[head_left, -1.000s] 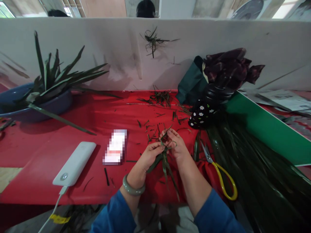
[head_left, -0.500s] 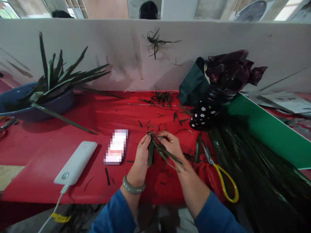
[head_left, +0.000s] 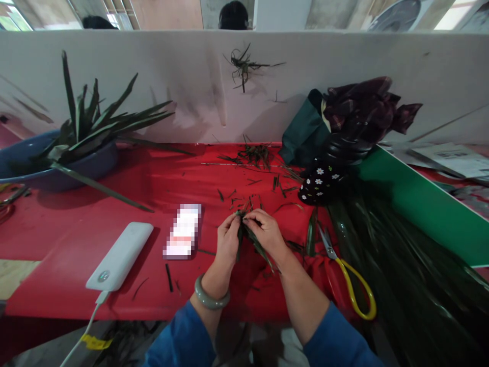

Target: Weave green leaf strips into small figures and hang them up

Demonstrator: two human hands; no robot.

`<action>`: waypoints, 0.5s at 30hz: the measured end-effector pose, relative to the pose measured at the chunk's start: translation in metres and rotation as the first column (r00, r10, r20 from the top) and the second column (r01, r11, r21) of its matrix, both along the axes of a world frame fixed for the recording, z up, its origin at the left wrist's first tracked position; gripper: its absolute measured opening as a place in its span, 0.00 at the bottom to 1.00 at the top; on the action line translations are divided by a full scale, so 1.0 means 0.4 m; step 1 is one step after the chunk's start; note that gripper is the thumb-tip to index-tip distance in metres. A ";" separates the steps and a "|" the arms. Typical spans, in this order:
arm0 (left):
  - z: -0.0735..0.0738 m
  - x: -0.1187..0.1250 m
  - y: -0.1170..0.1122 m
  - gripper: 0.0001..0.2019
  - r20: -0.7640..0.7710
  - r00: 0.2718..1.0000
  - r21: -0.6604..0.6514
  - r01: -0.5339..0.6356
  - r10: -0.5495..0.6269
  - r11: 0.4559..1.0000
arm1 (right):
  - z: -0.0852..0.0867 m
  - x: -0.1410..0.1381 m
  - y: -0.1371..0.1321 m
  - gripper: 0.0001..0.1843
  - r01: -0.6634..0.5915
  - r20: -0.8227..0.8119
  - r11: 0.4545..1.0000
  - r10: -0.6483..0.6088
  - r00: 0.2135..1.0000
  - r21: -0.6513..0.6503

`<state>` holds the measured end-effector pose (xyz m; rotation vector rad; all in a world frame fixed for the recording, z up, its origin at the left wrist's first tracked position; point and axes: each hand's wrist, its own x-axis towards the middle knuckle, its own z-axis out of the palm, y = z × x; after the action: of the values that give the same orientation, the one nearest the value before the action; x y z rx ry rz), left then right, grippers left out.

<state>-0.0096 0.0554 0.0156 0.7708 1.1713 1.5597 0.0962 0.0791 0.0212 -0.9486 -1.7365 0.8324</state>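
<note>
Between my hands, over the red table cover, is a small bundle of dark green leaf strips [head_left: 255,241]. My left hand [head_left: 228,238] pinches its upper end between thumb and fingers. Close beside it, my right hand [head_left: 265,232] is closed on the same strips near the top, fingertips almost touching the left ones. Loose strip ends hang down toward my right wrist. The exact spot where the fingertips meet is partly hidden. Yellow-handled scissors [head_left: 353,290] lie to the right of my right forearm, next to a short piece of leaf [head_left: 311,233].
A phone [head_left: 182,232] and a white power bank [head_left: 120,256] with a cable lie left. A blue basin [head_left: 87,165] holds spiky leaves. Leaf scraps [head_left: 255,154] litter the red cover [head_left: 171,178]. Long dark leaves [head_left: 401,285], a green board [head_left: 428,204] and a bag [head_left: 305,130] stand right.
My right hand has moved slightly left, closer to my left hand. The strips between them have turned and their loose ends are gathered closer together.
</note>
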 end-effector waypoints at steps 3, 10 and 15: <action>0.022 -0.005 0.000 0.08 0.062 0.998 -0.049 -0.013 0.016 0.999 | -0.005 0.000 0.002 0.07 0.031 -0.094 0.992 -0.042 0.995 -0.123; 0.018 -0.008 0.002 0.09 0.294 0.956 -0.090 0.015 0.012 0.996 | -0.027 0.009 0.026 0.20 0.148 -0.129 0.952 -0.187 0.974 -0.267; 0.026 -0.021 0.005 0.10 0.271 0.962 -0.115 -0.002 0.033 0.993 | -0.013 0.015 0.016 0.18 -0.096 -0.034 0.983 0.091 0.995 -0.154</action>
<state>-0.0181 0.0573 0.0261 0.4546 1.0545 1.5435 0.1024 0.0855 0.0159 -0.9594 -1.7232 1.0493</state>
